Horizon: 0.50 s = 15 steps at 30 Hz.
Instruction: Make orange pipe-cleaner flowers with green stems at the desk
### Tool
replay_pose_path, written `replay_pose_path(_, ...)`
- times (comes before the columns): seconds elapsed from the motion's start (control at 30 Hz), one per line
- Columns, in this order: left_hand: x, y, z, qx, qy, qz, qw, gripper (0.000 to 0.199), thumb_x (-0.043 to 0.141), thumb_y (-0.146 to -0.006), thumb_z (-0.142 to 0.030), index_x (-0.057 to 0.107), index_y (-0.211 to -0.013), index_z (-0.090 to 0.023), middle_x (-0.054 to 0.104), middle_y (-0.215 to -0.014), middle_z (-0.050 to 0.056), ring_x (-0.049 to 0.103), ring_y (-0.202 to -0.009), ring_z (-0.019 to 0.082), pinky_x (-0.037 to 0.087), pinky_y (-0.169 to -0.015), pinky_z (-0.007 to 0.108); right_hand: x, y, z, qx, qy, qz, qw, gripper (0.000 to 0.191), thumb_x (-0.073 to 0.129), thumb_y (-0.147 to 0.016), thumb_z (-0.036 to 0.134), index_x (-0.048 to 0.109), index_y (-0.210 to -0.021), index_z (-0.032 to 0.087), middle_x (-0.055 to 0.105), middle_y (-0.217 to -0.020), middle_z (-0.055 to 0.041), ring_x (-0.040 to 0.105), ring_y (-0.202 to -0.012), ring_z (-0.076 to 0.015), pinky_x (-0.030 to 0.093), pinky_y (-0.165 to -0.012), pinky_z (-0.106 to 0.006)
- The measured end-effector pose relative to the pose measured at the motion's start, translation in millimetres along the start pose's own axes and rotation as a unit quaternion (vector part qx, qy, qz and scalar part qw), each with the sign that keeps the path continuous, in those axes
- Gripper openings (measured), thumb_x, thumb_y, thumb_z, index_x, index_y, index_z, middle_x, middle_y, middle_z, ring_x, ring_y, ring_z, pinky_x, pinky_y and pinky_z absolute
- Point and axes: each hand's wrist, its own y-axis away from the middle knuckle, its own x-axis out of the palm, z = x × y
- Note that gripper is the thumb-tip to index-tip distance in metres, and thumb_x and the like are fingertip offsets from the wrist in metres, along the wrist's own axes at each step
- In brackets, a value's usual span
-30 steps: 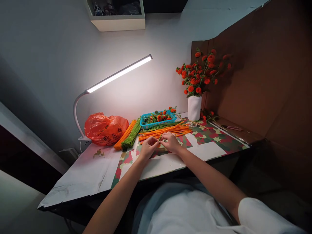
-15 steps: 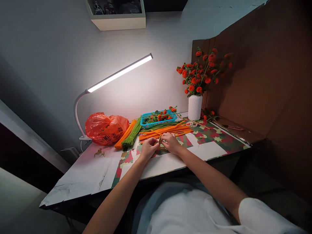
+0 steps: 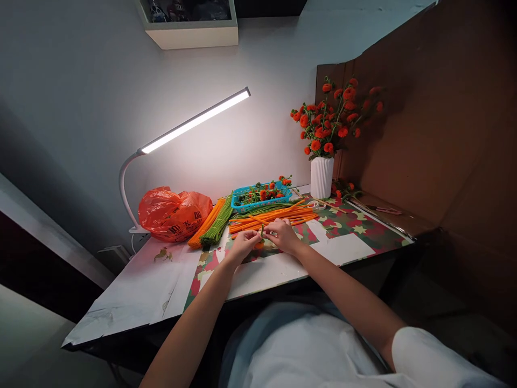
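My left hand (image 3: 243, 245) and my right hand (image 3: 281, 237) meet over the front middle of the table, fingertips pinched close together. Between them is a small pipe-cleaner flower (image 3: 259, 246), with an orange head low down and a short green piece sticking up. Both hands appear to grip its green part; the exact hold is partly hidden by the fingers. Just behind them lies a spread of loose orange pipe cleaners (image 3: 278, 217), with green pipe cleaners (image 3: 269, 208) behind those.
A blue basket (image 3: 262, 203) holds finished orange flowers. To its left lie an orange bundle (image 3: 207, 222), a green bundle (image 3: 218, 223) and a red plastic bag (image 3: 173, 213). A white vase (image 3: 322, 178) of flowers, tape (image 3: 316, 205) and pliers (image 3: 385, 210) are at right. A lamp (image 3: 197, 121) shines above.
My left fingers have opened out slightly and shifted a little away from the right hand. More of the upright green piece and the orange head now shows. The view has shifted slightly.
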Motion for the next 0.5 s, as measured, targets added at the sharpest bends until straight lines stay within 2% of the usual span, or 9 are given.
replay_pose_path(0.07, -0.3, -0.1, -0.3, -0.055, 0.068, 0.028, 0.996, 0.02, 0.07, -0.061, -0.031, 0.059, -0.064, -0.014, 0.055, -0.061, -0.001, 0.045, -0.05, 0.007, 0.035, -0.046, 0.018, -0.7, -0.2, -1.4, -0.013, -0.035, 0.002, 0.999, 0.011, 0.061, -0.087, 0.029, 0.069, -0.085, 0.022, 0.068, -0.075, -0.002, 0.052, -0.08, -0.0179, 0.027, -0.079, -0.033)
replay_pose_path(0.17, -1.6, -0.9, 0.7, -0.126, 0.179, 0.062, 0.974, 0.019, 0.07, -0.062, -0.026, 0.059, -0.072, -0.016, 0.058, -0.07, 0.002, 0.051, -0.057, 0.009, 0.042, -0.05, 0.019, -2.2, -1.3, -2.9, -0.004, -0.132, 0.011, 0.991, 0.015, 0.062, -0.084, 0.033, 0.07, -0.088, 0.021, 0.067, -0.077, -0.0033, 0.052, -0.08, -0.0179, 0.034, -0.074, -0.03)
replay_pose_path(0.3, -7.5, -1.1, 3.2, -0.205, 0.251, 0.123, 0.938, 0.017, 0.068, -0.065, -0.022, 0.055, -0.074, -0.017, 0.053, -0.062, -0.001, 0.044, -0.048, 0.006, 0.036, -0.044, 0.016, -6.1, -3.8, -2.5, 0.038, -0.259, 0.062, 0.963, 0.022, 0.066, -0.078, 0.04, 0.069, -0.083, 0.018, 0.064, -0.074, -0.0015, 0.053, -0.073, -0.0155, 0.04, -0.067, -0.027)
replay_pose_path(0.4, -11.4, -0.1, 3.5, -0.231, 0.271, 0.164, 0.92, 0.015, 0.065, -0.066, -0.023, 0.052, -0.072, -0.016, 0.051, -0.059, -0.002, 0.04, -0.044, 0.004, 0.032, -0.043, 0.016, -8.2, -5.1, -0.8, 0.05, -0.326, 0.117, 0.937, 0.025, 0.067, -0.075, 0.043, 0.067, -0.077, 0.017, 0.063, -0.069, 0.0001, 0.055, -0.069, -0.0143, 0.042, -0.068, -0.027)
replay_pose_path(0.5, -10.8, 0.3, 2.4, -0.232, 0.257, 0.168, 0.923, 0.014, 0.064, -0.067, -0.023, 0.054, -0.072, -0.016, 0.054, -0.062, 0.0, 0.042, -0.045, 0.005, 0.034, -0.045, 0.018, -7.7, -4.8, 0.3, 0.056, -0.341, 0.132, 0.929, 0.023, 0.066, -0.076, 0.04, 0.068, -0.08, 0.017, 0.064, -0.072, -0.0007, 0.057, -0.071, -0.0147, 0.043, -0.068, -0.027)
